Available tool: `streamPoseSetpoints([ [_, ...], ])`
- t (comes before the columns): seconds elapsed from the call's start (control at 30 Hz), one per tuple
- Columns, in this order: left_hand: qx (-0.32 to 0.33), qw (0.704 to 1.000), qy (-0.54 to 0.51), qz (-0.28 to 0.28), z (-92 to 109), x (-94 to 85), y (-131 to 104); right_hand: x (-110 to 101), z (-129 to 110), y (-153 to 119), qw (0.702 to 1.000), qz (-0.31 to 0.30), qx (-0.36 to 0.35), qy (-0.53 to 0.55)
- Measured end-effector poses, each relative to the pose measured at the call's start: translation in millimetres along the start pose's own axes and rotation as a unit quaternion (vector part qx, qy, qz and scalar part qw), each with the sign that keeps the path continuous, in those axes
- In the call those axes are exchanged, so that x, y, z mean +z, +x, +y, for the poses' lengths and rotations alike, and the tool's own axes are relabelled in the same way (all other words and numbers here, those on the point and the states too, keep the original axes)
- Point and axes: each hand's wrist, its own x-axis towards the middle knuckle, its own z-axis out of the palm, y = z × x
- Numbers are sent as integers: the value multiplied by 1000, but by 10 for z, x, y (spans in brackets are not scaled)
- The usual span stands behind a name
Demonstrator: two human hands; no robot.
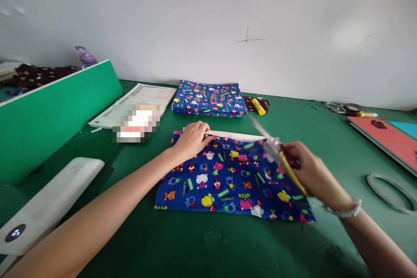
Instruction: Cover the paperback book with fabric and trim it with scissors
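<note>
A blue cloth [224, 182] printed with cartoon animals lies in front of me, over a pale flat sheet or board [234, 134] whose far edge shows. My left hand [192, 139] presses on the far left part of the cloth, fingers bent over its edge. In my right hand [306, 169] is a pair of scissors [286, 167] with a yellow handle, blurred by motion. One blade points up and left above the far edge of the cloth. The other blade is hard to make out. The cloth's right side is raised beside this hand.
Behind lie a folded stack of the same cloth [208, 100] and a yellow glue stick [258, 107]. Papers [140, 95], a white device [52, 204] and a green partition [65, 108] are at left. A clear ring [391, 193] and red folder [391, 137] are at right.
</note>
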Motion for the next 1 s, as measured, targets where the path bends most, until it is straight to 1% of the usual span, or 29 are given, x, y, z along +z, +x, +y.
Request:
streamPoseSetpoints([
  [0.03,0,1000,-5,-10,-11,-16,5,-57,153,94,998,34,44,-39],
  [0.07,2,1000,-8,-21,-27,-39,9,-101,287,173,993,56,78,-68],
  [0.1,4,999,-11,-34,-49,-68,12,-130,392,234,989,77,95,-85],
  [0.17,12,998,-25,-61,-117,-141,14,-142,503,295,986,84,113,-92],
  [0.2,17,996,-38,-73,-159,-177,13,-127,515,298,987,75,114,-81],
  [0.27,26,994,-62,-88,-249,-234,10,-70,483,272,992,35,110,-51],
  [0.3,29,993,-70,-88,-289,-249,8,-34,456,253,993,18,105,-41],
  [0.37,35,994,-73,-80,-347,-248,8,41,411,220,994,7,93,-48],
  [0.53,43,995,-64,-58,-383,-166,31,206,405,222,992,43,75,-90],
  [0.63,44,995,-61,-62,-399,-148,45,285,439,251,991,68,67,-95],
  [0.73,38,995,-58,-76,-408,-177,47,343,476,284,991,92,44,-86],
  [0.8,34,994,-48,-92,-368,-218,48,365,490,304,991,104,30,-73],
  [0.87,36,994,-30,-101,-263,-262,51,370,485,319,991,111,31,-63],
  [1.0,67,993,0,-98,111,-282,65,339,435,321,993,104,41,-49],
])
